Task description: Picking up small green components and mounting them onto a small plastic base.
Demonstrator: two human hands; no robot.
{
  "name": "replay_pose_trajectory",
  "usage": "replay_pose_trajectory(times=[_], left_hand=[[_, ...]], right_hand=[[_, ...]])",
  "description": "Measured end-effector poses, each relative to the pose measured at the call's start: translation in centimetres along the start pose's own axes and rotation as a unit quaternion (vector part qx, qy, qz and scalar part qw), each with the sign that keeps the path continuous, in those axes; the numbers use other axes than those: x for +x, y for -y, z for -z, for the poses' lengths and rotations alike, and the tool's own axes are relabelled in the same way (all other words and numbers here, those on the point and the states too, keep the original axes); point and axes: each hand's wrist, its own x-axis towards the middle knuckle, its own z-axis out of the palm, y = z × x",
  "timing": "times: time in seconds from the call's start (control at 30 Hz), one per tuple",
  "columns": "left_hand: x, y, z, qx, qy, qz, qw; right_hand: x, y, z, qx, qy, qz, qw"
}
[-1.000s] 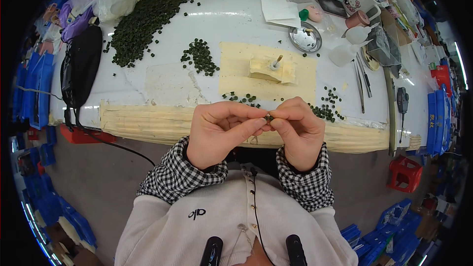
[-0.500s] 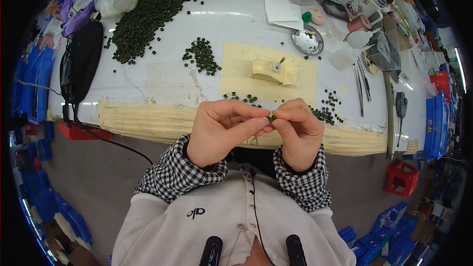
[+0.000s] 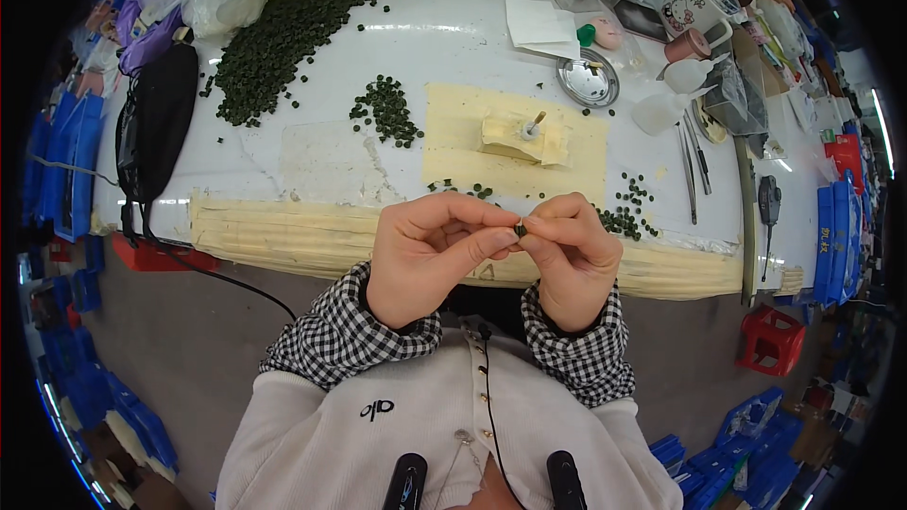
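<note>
One small dark-green piece [image 3: 521, 230] is pinched between the left hand [image 3: 411, 260] and right hand [image 3: 573, 260] — neither nearer (its long axis too small to tell) — at the near edge of the table [image 3: 453, 52].

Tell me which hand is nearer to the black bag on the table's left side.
Left. The left hand is to the right of the black bag; the right hand is farther right, beyond the left hand.
</note>
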Motion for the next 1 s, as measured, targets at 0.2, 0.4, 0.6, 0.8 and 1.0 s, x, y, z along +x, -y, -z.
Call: replay_pose_trajectory(times=[0.2,0.4,0.6,0.8,1.0], left_hand=[[0.0,0.4,-0.2,0.095,-0.028,-0.089,0.991],[0.2,0.4,-0.1,0.208,-0.05,-0.159,0.964],[0.5,0.4,0.2,0.275,-0.049,-0.213,0.936],[0.3,-0.4,0.4,0.354,-0.016,-0.238,0.904],[0.5,-0.5,0.6,0.329,-0.001,-0.219,0.918]], right_hand=[[-0.1,0.0,-0.6,-0.03,-0.034,0.01,0.999],[-0.2,0.5,-1.0,-0.131,-0.027,0.057,0.989],[0.0,1.5,-0.8,-0.174,0.002,0.071,0.982],[0.6,2.3,-0.1,-0.21,0.046,0.089,0.972],[0.8,3.1,0.2,-0.218,0.066,0.071,0.971]])
